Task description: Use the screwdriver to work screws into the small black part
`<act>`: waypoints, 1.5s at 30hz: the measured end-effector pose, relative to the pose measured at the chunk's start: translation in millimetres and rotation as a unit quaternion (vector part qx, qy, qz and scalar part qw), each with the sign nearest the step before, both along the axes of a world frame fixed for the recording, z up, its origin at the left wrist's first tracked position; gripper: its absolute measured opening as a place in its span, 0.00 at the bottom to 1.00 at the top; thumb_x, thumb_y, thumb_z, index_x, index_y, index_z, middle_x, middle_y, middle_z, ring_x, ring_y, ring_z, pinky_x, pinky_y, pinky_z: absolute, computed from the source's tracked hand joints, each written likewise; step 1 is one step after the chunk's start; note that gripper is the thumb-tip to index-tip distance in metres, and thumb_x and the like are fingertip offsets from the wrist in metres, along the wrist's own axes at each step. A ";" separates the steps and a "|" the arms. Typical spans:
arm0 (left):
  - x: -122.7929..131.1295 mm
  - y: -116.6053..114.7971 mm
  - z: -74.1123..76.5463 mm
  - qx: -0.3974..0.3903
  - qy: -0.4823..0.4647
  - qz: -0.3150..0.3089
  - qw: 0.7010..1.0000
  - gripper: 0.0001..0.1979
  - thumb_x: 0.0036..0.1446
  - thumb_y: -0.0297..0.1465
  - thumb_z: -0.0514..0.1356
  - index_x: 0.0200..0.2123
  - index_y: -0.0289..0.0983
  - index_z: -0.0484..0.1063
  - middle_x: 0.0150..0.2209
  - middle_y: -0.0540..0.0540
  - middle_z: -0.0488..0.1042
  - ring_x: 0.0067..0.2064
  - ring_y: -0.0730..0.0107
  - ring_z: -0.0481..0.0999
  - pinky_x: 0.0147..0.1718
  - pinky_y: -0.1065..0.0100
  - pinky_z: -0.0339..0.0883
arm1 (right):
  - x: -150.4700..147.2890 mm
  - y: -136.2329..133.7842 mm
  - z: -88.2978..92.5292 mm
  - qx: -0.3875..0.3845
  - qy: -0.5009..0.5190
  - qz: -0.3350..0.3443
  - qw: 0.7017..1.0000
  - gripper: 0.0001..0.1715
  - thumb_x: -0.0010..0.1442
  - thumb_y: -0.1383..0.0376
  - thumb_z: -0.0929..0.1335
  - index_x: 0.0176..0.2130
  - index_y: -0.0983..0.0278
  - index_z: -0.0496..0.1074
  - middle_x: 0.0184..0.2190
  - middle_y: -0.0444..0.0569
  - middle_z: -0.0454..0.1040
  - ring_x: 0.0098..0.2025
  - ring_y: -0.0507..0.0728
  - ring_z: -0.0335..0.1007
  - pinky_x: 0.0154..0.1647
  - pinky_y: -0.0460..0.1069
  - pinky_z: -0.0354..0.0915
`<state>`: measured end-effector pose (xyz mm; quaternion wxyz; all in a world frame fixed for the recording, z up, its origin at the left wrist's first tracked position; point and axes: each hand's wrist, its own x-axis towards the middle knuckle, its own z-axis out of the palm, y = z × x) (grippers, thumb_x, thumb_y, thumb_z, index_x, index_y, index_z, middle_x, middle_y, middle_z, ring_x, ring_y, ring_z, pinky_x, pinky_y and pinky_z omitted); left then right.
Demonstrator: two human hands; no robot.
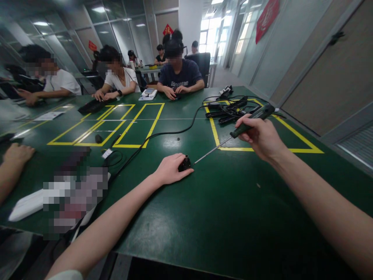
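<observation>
My left hand [171,169] rests on the green table, thumb and fingers closed around a small black part [184,165] with a short metal post on top. What kind of part it is I cannot make out. In my right hand [262,134] is a screwdriver [254,121] with a dark green and black handle, held up at a slant. Its long thin shaft points down to the left, and the tip is close beside the black part, seemingly just apart from it.
Black cables and brackets [227,109] lie inside a yellow taped frame at the back right. One long cable [163,133] crosses the table. A white box [32,200] and blurred items lie at left, near another person's hand [18,157]. Several people sit opposite.
</observation>
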<state>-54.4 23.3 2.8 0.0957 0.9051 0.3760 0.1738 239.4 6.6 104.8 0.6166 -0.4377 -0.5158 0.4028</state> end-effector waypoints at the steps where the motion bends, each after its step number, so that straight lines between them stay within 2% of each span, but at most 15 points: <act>1: 1.1 -0.6 0.9 0.004 0.014 -0.003 1.000 0.17 0.69 0.47 0.64 0.38 0.38 0.73 0.36 0.45 0.76 0.37 0.60 0.78 0.38 0.63 0.70 | -0.6 0.1 -0.7 0.001 -0.001 0.001 1.000 0.14 0.47 0.56 0.75 0.25 0.63 0.72 0.16 0.39 0.60 0.17 0.47 0.53 0.18 0.46 0.42; 7: 4.2 -1.2 5.8 0.003 0.054 -0.010 0.998 0.20 0.73 0.49 0.59 0.38 0.39 0.70 0.34 0.45 0.76 0.37 0.58 0.78 0.39 0.62 0.71 | -2.9 0.8 -4.9 -0.003 -0.012 0.008 1.000 0.11 0.48 0.57 0.73 0.26 0.62 0.74 0.15 0.39 0.60 0.17 0.48 0.53 0.17 0.46 0.43; 14: 2.8 0.9 2.5 0.003 0.052 -0.017 0.998 0.24 0.74 0.54 0.55 0.40 0.39 0.70 0.34 0.45 0.76 0.37 0.59 0.77 0.40 0.62 0.71 | -0.7 2.1 -7.3 -0.001 -0.022 0.011 1.000 0.10 0.50 0.58 0.73 0.26 0.62 0.74 0.15 0.41 0.62 0.17 0.48 0.54 0.18 0.46 0.45; 20: 2.3 1.3 2.6 -0.009 0.043 -0.014 0.999 0.23 0.73 0.54 0.58 0.38 0.39 0.69 0.33 0.46 0.75 0.36 0.59 0.76 0.39 0.63 0.69 | 0.6 1.6 -7.5 0.000 -0.029 0.021 0.999 0.10 0.52 0.58 0.73 0.27 0.61 0.75 0.16 0.41 0.62 0.18 0.49 0.55 0.18 0.46 0.46; 24: 2.9 1.3 3.6 -0.012 0.039 -0.013 0.999 0.23 0.73 0.53 0.58 0.36 0.39 0.68 0.32 0.46 0.74 0.35 0.60 0.75 0.38 0.63 0.68 | 1.0 0.0 -5.8 -0.010 -0.032 0.040 0.999 0.09 0.48 0.59 0.74 0.27 0.62 0.76 0.17 0.42 0.65 0.18 0.49 0.58 0.18 0.47 0.49; 27: 3.2 1.2 4.2 -0.013 0.042 -0.013 0.999 0.22 0.73 0.52 0.58 0.37 0.39 0.68 0.33 0.46 0.75 0.36 0.60 0.76 0.38 0.64 0.68 | 2.2 -0.4 -5.1 -0.013 -0.032 0.051 0.998 0.12 0.47 0.56 0.75 0.26 0.62 0.76 0.18 0.43 0.67 0.18 0.49 0.59 0.18 0.47 0.51; 31: 3.1 1.3 4.2 -0.014 0.052 -0.011 0.998 0.22 0.73 0.52 0.58 0.37 0.39 0.68 0.35 0.44 0.76 0.36 0.59 0.76 0.38 0.63 0.68 | 2.9 0.9 -6.2 -0.012 -0.044 0.049 0.998 0.24 0.54 0.46 0.75 0.25 0.63 0.75 0.19 0.44 0.68 0.18 0.48 0.57 0.18 0.47 0.52; 35: 2.6 1.9 3.1 -0.007 0.059 -0.013 0.998 0.21 0.73 0.51 0.58 0.37 0.39 0.68 0.35 0.45 0.77 0.36 0.60 0.77 0.37 0.64 0.67 | 3.9 1.7 -6.1 -0.021 -0.053 0.052 0.997 0.21 0.53 0.50 0.76 0.24 0.63 0.76 0.20 0.45 0.69 0.18 0.47 0.58 0.18 0.46 0.53; 37: 2.4 2.1 2.6 -0.004 0.056 -0.015 0.998 0.21 0.73 0.50 0.58 0.37 0.39 0.67 0.34 0.45 0.77 0.36 0.60 0.77 0.37 0.65 0.67 | 4.9 1.0 -5.2 -0.029 -0.059 0.061 0.996 0.18 0.53 0.53 0.76 0.25 0.63 0.76 0.17 0.43 0.67 0.17 0.48 0.58 0.17 0.45 0.50; 41: 2.4 2.1 2.2 -0.006 0.049 -0.012 0.999 0.19 0.73 0.48 0.58 0.36 0.40 0.67 0.33 0.46 0.76 0.35 0.60 0.77 0.37 0.64 0.67 | 6.4 -1.7 -3.8 -0.045 -0.069 0.082 0.993 0.15 0.54 0.55 0.74 0.25 0.63 0.76 0.11 0.37 0.57 0.14 0.46 0.48 0.17 0.45 0.40; 45: 2.1 2.4 1.6 -0.010 0.034 -0.009 0.999 0.17 0.72 0.47 0.59 0.36 0.40 0.67 0.32 0.47 0.76 0.35 0.60 0.77 0.37 0.65 0.67 | 6.6 -2.8 -4.6 -0.061 -0.062 0.099 0.991 0.11 0.51 0.57 0.73 0.26 0.62 0.75 0.11 0.38 0.58 0.13 0.47 0.48 0.16 0.45 0.39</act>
